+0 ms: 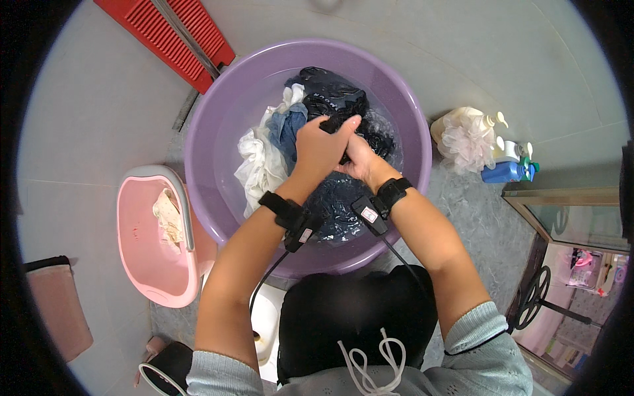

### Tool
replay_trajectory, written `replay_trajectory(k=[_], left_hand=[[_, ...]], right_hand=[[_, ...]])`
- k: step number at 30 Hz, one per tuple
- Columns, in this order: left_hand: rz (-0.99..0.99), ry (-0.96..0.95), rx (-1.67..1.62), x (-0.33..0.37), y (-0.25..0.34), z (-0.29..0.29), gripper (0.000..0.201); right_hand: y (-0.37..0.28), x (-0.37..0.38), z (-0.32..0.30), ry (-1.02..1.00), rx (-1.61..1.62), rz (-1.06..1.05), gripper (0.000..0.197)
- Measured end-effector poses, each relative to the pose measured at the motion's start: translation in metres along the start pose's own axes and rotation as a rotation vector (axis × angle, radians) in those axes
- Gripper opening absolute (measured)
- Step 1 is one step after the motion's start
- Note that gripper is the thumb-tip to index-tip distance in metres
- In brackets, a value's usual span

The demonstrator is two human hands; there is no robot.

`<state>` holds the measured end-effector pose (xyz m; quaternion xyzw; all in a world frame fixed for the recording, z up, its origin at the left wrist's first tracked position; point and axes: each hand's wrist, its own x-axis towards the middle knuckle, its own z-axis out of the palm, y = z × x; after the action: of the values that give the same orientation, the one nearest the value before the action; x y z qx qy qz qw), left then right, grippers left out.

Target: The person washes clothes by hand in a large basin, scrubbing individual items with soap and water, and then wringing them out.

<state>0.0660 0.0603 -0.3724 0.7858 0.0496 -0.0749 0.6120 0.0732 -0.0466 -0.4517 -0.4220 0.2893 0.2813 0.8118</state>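
A large purple basin [199, 178] of water stands before me with wet laundry in it. My left hand [322, 148] and my right hand [360, 157] meet over its middle, fingers bent around a bunched black garment [356, 111]. Part of that cloth is hidden behind the fingers. Just left of the hands lies a blue cloth [285, 129], beside a crumpled white garment [259, 162]. Dark fabric [330, 204] spreads through the water under my wrists. Each wrist wears a black strap with a small cabled box.
Left of the basin is a pink bucket [129, 244] with cream cloth inside. A red ridged plastic piece [168, 39] with a metal pole leans behind. Rightward stand a bath puff [465, 138], pump bottles and a blue bottle [505, 173], near a framed door [568, 195].
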Motion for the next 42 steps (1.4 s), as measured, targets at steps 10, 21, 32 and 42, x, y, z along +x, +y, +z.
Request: replay_trajectory(k=[10, 21, 32, 42], left_hand=[[-0.015, 0.087, 0.363, -0.009, -0.034, 0.016, 0.055], [0.301, -0.039, 0.532, 0.003, -0.13, 0.016, 0.044], [0.33, -0.445, 0.698, 0.006, -0.087, 0.005, 0.024], [0.368, 0.067, 0.5, -0.004, -0.011, -0.036, 0.039]], right_hand=[[0.003, -0.019, 0.021, 0.135, -0.07, 0.0, 0.036], [-0.02, -0.045, -0.016, 0.328, -0.935, -0.083, 0.06], [0.001, -0.042, -0.029, 0.277, -0.317, 0.187, 0.063], [-0.001, -0.028, 0.002, 0.109, 0.149, -0.126, 0.022]])
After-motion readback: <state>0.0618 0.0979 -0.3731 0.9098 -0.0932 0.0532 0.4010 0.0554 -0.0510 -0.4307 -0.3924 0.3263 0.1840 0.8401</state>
